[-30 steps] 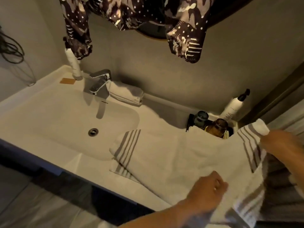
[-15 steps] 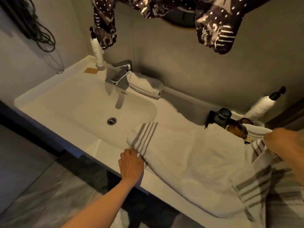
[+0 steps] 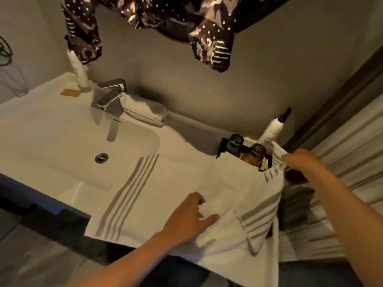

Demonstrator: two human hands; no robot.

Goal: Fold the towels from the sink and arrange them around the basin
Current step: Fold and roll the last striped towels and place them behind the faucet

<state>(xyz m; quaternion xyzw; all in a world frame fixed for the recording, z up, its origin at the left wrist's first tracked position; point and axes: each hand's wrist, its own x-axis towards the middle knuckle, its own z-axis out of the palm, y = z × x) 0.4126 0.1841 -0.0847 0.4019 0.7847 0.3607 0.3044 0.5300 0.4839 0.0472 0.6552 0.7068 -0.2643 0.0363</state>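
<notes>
The left hand (image 3: 191, 217) lay low in the middle of the frame, on top of the striped towel (image 3: 165, 195), fingers loosely bent and the forefinger stretched toward the right; whether it pinched the cloth or only pressed it flat could not be told. The right hand (image 3: 298, 162), at the right edge of the frame, pinched the towel's far striped end and held it lifted off the counter, so that the cloth hung from it in a slack fold.

The towel ran with its long axis from lower left to upper right, across the front rim of the sink (image 3: 41, 125). Its left striped end lay flat, overhanging the counter edge and lapping the basin's lower right corner. The raised end belonged wholly to the right hand, the flat middle to the left; a fold would likely carry the raised end leftward over the left hand.

A second, folded towel (image 3: 145, 110) sat behind the basin, just beside the faucet (image 3: 112, 94).

The towel's upper edge covered the front of the dark tray with jars (image 3: 244, 150) in the upper right. Its lower right corner dropped below the frame. The right hand's fingertips were sunk in cloth and shadow.
</notes>
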